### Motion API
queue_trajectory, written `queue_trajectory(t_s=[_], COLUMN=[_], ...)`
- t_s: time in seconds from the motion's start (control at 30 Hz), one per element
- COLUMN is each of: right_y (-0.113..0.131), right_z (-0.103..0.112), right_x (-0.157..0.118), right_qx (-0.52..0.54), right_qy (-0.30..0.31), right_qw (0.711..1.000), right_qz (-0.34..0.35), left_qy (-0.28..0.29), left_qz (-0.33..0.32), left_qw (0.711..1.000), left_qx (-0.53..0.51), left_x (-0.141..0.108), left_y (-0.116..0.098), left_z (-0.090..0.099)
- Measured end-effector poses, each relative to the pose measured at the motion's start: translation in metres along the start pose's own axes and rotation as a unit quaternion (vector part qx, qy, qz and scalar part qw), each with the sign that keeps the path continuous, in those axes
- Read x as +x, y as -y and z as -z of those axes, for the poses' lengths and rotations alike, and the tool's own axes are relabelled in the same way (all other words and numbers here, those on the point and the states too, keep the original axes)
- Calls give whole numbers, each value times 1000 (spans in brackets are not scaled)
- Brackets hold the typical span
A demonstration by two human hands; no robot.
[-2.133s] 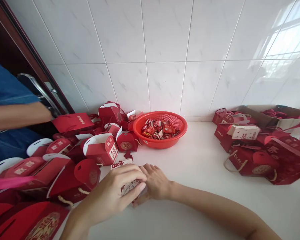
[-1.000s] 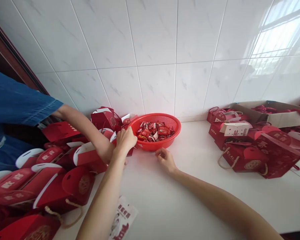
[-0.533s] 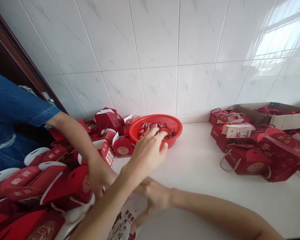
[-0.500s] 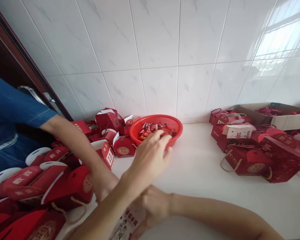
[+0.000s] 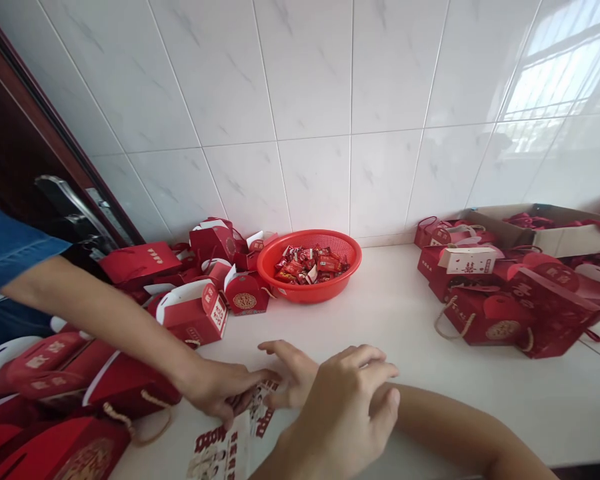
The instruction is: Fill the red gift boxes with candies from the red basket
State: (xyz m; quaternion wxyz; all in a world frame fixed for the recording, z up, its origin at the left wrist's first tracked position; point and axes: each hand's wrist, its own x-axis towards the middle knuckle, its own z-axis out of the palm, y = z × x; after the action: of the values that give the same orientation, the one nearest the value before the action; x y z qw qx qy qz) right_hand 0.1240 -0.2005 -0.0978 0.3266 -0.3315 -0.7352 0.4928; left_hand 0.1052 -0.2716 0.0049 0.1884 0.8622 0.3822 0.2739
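Roughly left to right: a co-worker's blue sleeve enters from far left of my hands, and the bare arm reaches across a heap of red gift boxes. Several of these boxes stand with their white-lined lids up. The co-worker's hand lies just left of my own hands, fingertips pressed on a printed sheet.

The sheet is white card with red characters and small photos. It lies flat on the white counter, below and left of my hands, and is not folded into any shape.

My right hand is mostly hidden behind my left. Its thumb and fingers are spread out flat, touching the near edge of the sheet and gripping nothing. My left hand hovers nearest the camera, back upward, fingers loosely curled. Its palm is hidden, so I cannot tell whether it holds anything.

Beyond both hands, against the tiled wall, a red basket holds a shallow layer of wrapped sweets. Well to the right of my hands lie red handled bags, with a cardboard carton behind them.

I judge the work to be midway. Many boxes are made up, this sheet has yet to be folded, and sweets remain in the basket.
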Motion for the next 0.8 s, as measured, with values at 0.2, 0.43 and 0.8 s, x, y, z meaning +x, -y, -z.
queue_trajectory(t_s=[0.2, 0.43, 0.8], right_y=[6, 6, -9], right_z=[50, 89, 109], right_x=[38, 53, 40], right_qx=[331, 394, 365], right_qy=[-170, -326, -452], right_qw=[928, 856, 813], right_qz=[-33, -72, -27], left_qy=[-37, -27, -216], left_qz=[-32, -12, 115], left_qw=[997, 998, 968], left_qx=[-66, -56, 58], left_x=[2, 1, 31], left_y=[13, 27, 92], left_z=[-8, -15, 13])
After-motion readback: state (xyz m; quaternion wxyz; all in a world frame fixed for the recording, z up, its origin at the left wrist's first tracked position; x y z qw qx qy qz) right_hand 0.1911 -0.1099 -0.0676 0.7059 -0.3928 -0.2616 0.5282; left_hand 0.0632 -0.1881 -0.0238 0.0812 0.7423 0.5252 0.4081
